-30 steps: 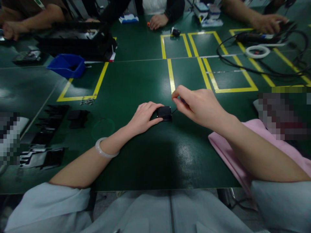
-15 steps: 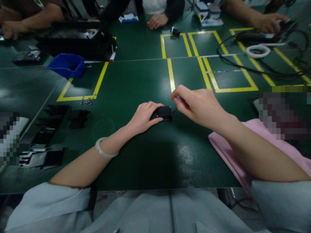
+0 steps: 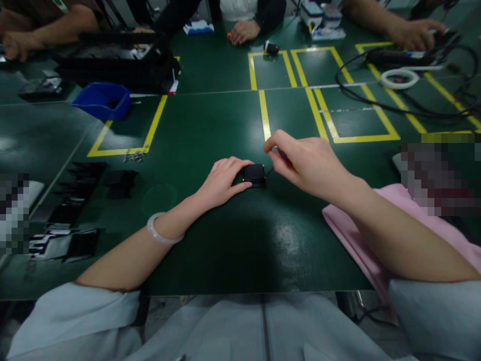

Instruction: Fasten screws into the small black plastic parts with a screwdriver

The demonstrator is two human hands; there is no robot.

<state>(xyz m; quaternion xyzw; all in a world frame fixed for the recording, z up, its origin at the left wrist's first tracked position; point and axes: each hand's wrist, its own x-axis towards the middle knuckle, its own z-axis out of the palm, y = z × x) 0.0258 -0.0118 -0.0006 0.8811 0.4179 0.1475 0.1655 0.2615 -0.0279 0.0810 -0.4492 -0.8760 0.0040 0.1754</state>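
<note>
A small black square part (image 3: pixel 254 174) lies on the green table (image 3: pixel 210 130) in front of me. My left hand (image 3: pixel 221 181) grips its left side between thumb and fingers, holding it down; a pale bangle is on that wrist. My right hand (image 3: pixel 306 163) is closed in a pinch around a thin dark tool whose tip touches the part's right edge. Most of the tool is hidden by my fingers.
Black plastic parts (image 3: pixel 93 185) and several small screws (image 3: pixel 134 157) lie at the left. A blue bin (image 3: pixel 101 101) stands behind them. A pink cloth (image 3: pixel 361 235) lies under my right arm. Cables (image 3: pixel 394 108) and a tape roll (image 3: pixel 399 78) sit far right. Other people's hands (image 3: pixel 244 32) rest along the far edge.
My right hand has shifted very slightly up and left at the part's edge. My left hand and the black part have stayed put.
</note>
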